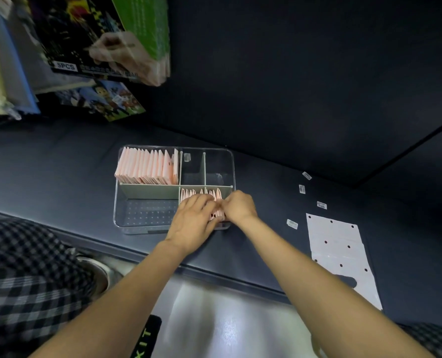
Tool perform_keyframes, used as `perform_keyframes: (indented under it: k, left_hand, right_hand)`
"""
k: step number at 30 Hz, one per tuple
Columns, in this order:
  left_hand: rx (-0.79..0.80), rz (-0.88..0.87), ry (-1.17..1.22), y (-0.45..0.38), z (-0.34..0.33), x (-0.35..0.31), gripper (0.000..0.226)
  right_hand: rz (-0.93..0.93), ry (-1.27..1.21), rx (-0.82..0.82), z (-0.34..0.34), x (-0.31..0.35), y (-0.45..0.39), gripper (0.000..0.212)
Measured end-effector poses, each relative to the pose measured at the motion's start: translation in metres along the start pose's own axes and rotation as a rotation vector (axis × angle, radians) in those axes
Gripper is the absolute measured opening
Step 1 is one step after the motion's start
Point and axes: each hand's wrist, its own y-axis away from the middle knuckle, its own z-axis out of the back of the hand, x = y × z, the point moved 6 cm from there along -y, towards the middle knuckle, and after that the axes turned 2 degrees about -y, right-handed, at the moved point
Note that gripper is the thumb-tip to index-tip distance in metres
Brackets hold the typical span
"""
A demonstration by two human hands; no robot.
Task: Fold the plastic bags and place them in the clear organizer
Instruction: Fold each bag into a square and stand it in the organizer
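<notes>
The dark tabletop point(279, 182) carries the clear organizer point(126, 218), which stands near its front edge. An unfolded plastic bag point(338, 251), pale with punched holes, lies flat on the tabletop well to the right of the organizer, with four small labels point(292, 224) scattered between and beyond them.

Inside the organizer, the rear left compartment holds a full row of folded pink bags point(145, 167) standing on edge. The two rear right compartments appear empty apart from a sticker on the wall. The front left compartment shows only its dotted floor. The front right compartment holds a second row of smaller folded bags point(201, 193).

Both hands work over that front right compartment. The left hand point(192, 219) has its fingers curled onto the row, and the right hand point(238, 206) pinches a folded pink bag at the row's near end; each grip is engaged on the bags, though fingertips are partly hidden.

Judgement: the step in hand is seating a folded bag into the row. The next move calls for releasing it upright, then reaching right for the flat bag.
</notes>
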Motion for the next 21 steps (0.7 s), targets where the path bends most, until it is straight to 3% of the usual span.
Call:
perform_keyframes:
  k: [4,7,10,13,18,21]
  left_hand:
    - [0.03,0.015,0.021,-0.001,-0.001,-0.004,0.047]
    - [0.192,0.024,-0.087,0.0,-0.014,-0.003,0.066]
    - [0.346,0.011,-0.23,0.004,-0.028,-0.002,0.071]
    - [0.338,0.032,-0.257,0.007,-0.029,-0.003,0.071]
    - [0.125,-0.095,-0.117,0.008,-0.02,-0.05,0.055]
    - [0.228,-0.191,-0.047,0.02,-0.037,-0.086,0.053]
  right_hand:
    - [0.04,-0.017,-0.067,0.005,-0.005,0.007,0.04]
    - [0.212,-0.092,-0.11,0.015,-0.013,0.022,0.023]
    - [0.307,-0.187,-0.204,0.037,-0.059,0.045,0.011]
    - [0.241,-0.16,-0.253,0.056,-0.139,0.066,0.018]
    - [-0.062,0.035,-0.229,0.066,-0.27,0.097,0.04]
    - [-0.096,-0.026,-0.198,0.054,-0.294,0.103,0.032]
